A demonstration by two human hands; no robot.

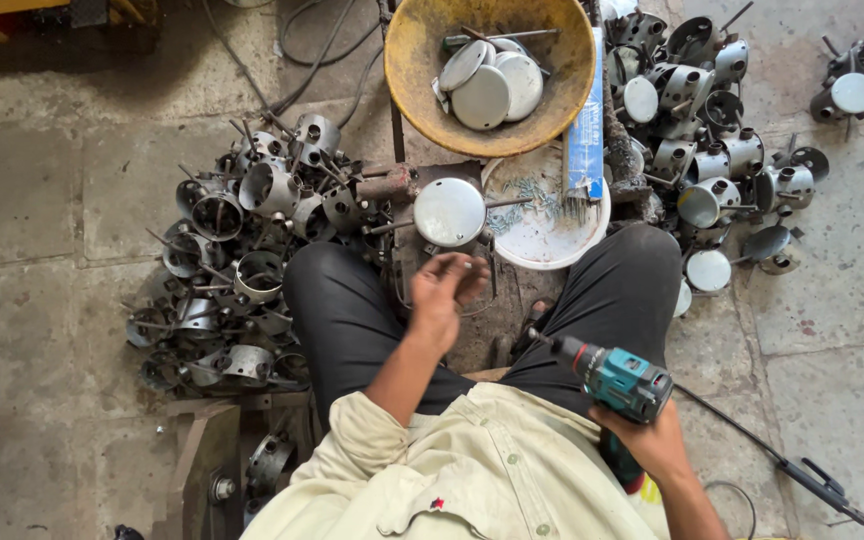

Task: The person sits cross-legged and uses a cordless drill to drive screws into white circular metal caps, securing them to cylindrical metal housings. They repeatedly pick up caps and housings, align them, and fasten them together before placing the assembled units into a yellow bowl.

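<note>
My right hand point(652, 440) grips a teal and black power drill point(612, 378), its bit pointing up-left over my right thigh. My left hand point(445, 290) hovers just below a round metal housing with a flat lid point(449, 212) on a small stand between my knees. Its fingers are pinched around a small screw; the screw is barely visible. A white bowl point(550, 245) with several loose screws lies just right of the housing.
A yellow basin point(422, 95) with round metal lids sits ahead. Open metal housings are heaped at the left point(242, 260), lidded ones at the right point(712, 150). A cable point(752, 440) runs across the concrete floor at the right.
</note>
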